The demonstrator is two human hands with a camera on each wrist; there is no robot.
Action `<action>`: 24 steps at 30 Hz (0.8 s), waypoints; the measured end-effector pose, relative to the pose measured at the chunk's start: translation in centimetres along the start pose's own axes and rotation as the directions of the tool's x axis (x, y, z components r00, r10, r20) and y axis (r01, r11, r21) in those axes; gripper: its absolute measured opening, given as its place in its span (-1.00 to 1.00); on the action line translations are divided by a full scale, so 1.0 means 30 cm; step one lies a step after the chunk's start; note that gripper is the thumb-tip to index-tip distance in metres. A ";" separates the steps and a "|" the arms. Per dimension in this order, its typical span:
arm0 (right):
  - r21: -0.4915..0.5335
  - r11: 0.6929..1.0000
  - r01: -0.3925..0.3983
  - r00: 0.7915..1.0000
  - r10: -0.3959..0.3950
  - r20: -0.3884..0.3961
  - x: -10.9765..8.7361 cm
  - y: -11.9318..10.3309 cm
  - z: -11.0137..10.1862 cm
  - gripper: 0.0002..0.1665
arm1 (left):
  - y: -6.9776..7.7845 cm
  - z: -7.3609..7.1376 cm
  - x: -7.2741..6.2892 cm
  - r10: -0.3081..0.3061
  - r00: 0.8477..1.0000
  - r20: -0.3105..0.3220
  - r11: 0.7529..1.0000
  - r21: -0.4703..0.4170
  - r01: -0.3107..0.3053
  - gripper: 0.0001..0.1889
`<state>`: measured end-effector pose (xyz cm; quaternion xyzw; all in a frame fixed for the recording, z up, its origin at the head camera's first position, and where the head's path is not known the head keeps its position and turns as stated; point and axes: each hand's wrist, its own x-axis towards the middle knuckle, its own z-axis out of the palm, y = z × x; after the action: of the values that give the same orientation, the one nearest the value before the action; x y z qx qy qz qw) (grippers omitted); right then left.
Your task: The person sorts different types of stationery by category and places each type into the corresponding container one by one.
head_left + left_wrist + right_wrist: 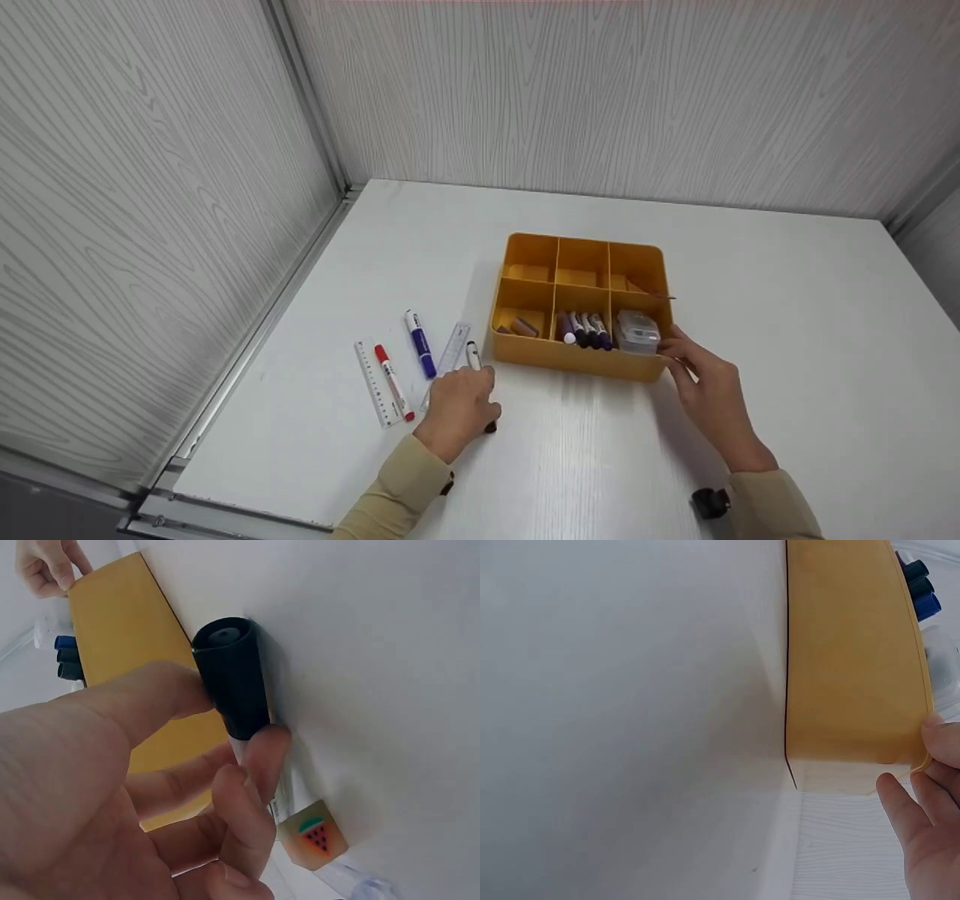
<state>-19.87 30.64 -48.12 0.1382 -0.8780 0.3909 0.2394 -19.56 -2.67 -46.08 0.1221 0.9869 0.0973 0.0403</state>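
- One black-capped marker in the left hand, pinched between thumb and curled fingers; dark cap toward the person, pale end toward the far side of the white table.
- One yellow box with six compartments, on the table, just beyond the left hand and to its right.
- At the near right corner of the box, the right hand with a light grip: thumb at the rim, fingers against the outer wall.
- In the near row of the box, from left to right: small blocks, four markers side by side, a clear plastic case.
- In the far right compartment, a thin reddish item, one tip out past the right edge; too small to identify.
- Partly under the left hand, a clear ruler.
- Farther left, in order: a blue marker, a red-capped marker, and just beside it a second ruler.
- Near the left fingertips, in the left wrist view, a watermelon-printed block.
- On both arms, beige sleeves; by the right wrist, a black device.
- Behind and to the left, wood-grain panels.
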 end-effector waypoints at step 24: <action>-0.010 1.000 -0.020 1.000 0.020 0.007 -0.001 -0.003 0.000 -0.79 | -0.079 -0.121 0.017 -0.068 0.983 -0.170 0.927 -0.375 0.000 -0.60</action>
<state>-19.82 30.58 -48.09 0.1296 -0.8822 0.3882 0.2331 -20.99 -5.46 -43.03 0.0857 0.9519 0.2930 -0.0247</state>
